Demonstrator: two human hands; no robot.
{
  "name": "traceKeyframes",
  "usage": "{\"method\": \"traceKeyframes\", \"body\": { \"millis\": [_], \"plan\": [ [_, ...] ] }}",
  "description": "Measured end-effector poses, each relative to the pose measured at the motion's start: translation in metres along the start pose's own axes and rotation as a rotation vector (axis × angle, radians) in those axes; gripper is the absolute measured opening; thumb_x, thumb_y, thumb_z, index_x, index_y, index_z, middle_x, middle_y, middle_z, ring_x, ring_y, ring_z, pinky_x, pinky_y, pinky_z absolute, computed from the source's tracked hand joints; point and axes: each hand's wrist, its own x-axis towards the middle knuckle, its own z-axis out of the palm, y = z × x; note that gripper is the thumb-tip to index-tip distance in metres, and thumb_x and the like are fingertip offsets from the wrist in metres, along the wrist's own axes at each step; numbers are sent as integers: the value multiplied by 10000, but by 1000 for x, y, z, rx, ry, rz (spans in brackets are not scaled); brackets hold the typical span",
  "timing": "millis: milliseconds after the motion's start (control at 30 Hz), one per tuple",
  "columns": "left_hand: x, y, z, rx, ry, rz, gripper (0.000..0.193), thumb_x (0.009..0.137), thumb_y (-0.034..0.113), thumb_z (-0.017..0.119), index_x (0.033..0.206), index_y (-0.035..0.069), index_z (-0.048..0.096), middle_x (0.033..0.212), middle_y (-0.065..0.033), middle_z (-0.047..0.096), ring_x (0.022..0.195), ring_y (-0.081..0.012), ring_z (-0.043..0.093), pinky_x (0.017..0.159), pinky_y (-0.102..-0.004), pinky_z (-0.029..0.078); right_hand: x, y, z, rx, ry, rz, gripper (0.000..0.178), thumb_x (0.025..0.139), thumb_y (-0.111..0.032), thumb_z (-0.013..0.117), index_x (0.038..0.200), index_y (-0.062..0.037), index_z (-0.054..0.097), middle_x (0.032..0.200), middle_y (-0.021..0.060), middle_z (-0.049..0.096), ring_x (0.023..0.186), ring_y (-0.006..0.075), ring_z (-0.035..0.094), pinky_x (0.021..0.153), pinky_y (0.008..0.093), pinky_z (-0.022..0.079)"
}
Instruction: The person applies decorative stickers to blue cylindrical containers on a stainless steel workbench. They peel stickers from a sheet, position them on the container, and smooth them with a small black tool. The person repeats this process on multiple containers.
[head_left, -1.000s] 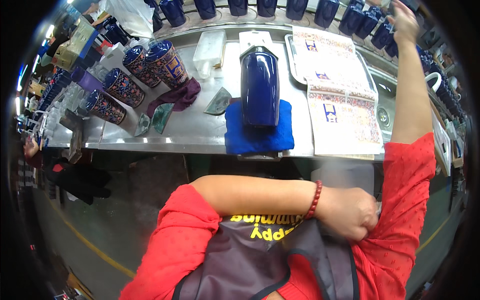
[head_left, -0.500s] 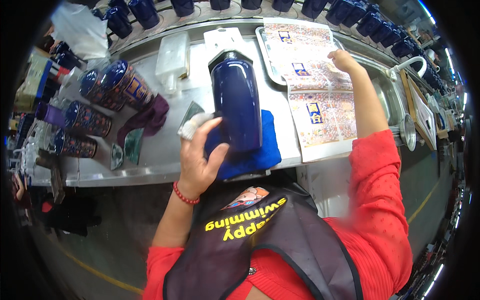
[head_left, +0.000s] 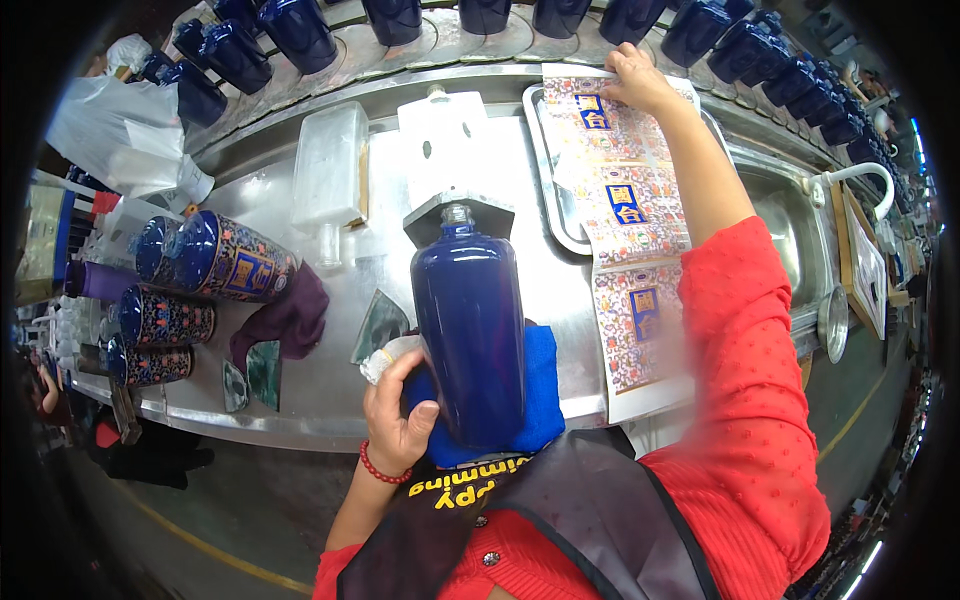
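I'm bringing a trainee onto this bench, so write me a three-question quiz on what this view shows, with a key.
1. Multiple choice: which hand is at the far end of the printed sheets? A) left; B) right.
2. True or false: the left hand is beside the plain blue bottle.
3. Fill in: the crumpled cloth next to the patterned bottles is ____ in colour.

Key:
1. B, the right hand.
2. True.
3. Purple.
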Motion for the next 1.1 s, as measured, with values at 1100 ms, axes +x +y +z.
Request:
{"method": "traceKeyframes", "body": {
  "millis": [1100],
  "plan": [
    [-21,9,12,87,-52,110,1147,859,725,649,1534,-118,263,1495,-292,424,1338,-379,476,1139,-465,343,-355,249,0,33,123,1013,456,831,-500,634,854,-54,720,811,167,710,800,313,689,748,431,507]
  ]
}}
